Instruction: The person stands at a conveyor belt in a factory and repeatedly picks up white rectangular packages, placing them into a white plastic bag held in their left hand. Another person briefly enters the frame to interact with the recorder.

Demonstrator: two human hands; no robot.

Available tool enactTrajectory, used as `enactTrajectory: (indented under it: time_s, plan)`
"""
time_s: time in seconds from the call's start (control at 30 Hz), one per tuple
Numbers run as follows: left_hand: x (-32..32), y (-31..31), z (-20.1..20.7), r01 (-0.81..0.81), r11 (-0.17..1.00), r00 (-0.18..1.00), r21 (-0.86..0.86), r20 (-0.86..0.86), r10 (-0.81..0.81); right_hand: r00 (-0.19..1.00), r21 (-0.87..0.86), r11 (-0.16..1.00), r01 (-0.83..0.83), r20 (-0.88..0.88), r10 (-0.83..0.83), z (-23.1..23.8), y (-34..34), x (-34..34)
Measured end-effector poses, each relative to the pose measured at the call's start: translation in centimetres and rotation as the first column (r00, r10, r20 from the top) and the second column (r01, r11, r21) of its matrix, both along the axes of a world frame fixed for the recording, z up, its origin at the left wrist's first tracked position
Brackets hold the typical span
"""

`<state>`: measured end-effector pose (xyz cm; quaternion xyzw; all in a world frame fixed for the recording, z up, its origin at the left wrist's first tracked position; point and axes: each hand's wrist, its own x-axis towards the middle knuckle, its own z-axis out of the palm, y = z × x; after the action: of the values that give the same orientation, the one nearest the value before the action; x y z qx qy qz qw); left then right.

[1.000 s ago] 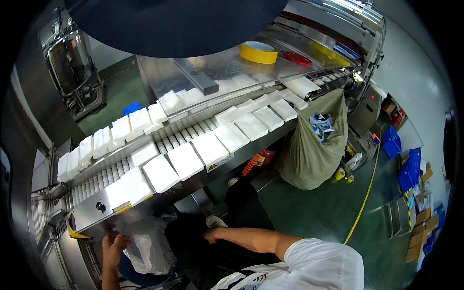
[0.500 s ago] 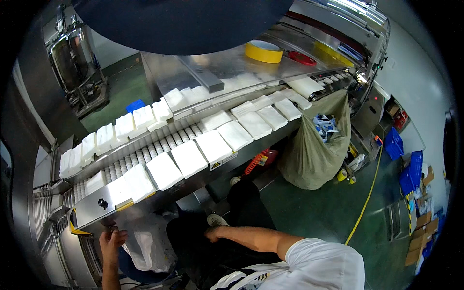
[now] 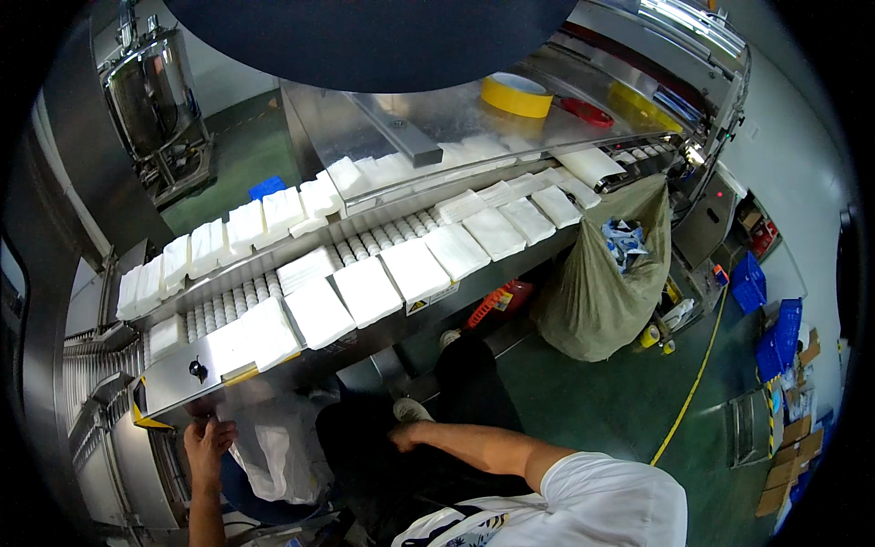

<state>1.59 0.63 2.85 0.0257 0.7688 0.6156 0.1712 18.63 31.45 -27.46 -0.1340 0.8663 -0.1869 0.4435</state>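
Observation:
My left hand (image 3: 210, 439) is beneath the near left corner of the metal conveyor frame (image 3: 169, 394), fingers loosely bent and apart, with nothing visible in them. A clear plastic bag (image 3: 273, 447) hangs beside it. My right hand (image 3: 403, 439) rests on my dark-trousered leg, its fingers mostly hidden. Flat white folded stacks (image 3: 366, 292), like tissues or wipes, line the near ledge of the conveyor. More white stacks (image 3: 246, 226) stand along the far rail. Between the rows, a white stack (image 3: 308, 269) lies on the white rollers (image 3: 387, 235), and another (image 3: 168, 335) sits near their left end.
A yellow tape roll (image 3: 516, 95) and a red tool (image 3: 586, 112) lie on the metal cover. A large greenish sack (image 3: 592, 310) hangs at the conveyor's right. Blue crates (image 3: 777, 339) and cardboard boxes (image 3: 788, 460) stand far right. A steel tank (image 3: 153, 105) is at back left.
A white stack on the rollers has travelled left along the conveyor. The view has shifted slightly. Both hands stay in nearly the same places.

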Motion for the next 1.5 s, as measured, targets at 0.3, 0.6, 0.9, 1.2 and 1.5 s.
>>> enactTrajectory:
  time_s: [0.3,0.6,0.9,1.2,1.5]
  plan:
    - [0.8,0.5,0.4,0.168,0.983,0.986,-0.076,-0.004,-0.169,0.999,-0.026,0.999,0.042,-0.01,-0.042,-0.7,-0.3,0.1]
    - [0.0,0.2,0.5,0.028,0.998,0.999,-0.051,0.035,-0.026,1.0,0.008,1.0,0.025,-0.01,-0.025,0.0,-0.4,0.2]
    - [0.7,0.6,0.4,0.196,0.971,0.981,-0.139,0.019,-0.195,0.992,-0.067,0.993,0.1,-0.072,-0.105,-4.5,-0.1,0.5]
    - [0.5,1.0,1.4,0.086,0.992,0.996,-0.091,-0.016,-0.087,0.993,-0.045,0.995,0.091,-0.066,-0.094,-3.3,-0.1,0.7]
    - [0.8,1.1,1.8,0.066,0.994,0.998,-0.087,-0.005,-0.066,0.999,0.013,0.999,0.044,0.006,-0.044,-0.4,-0.1,0.4]
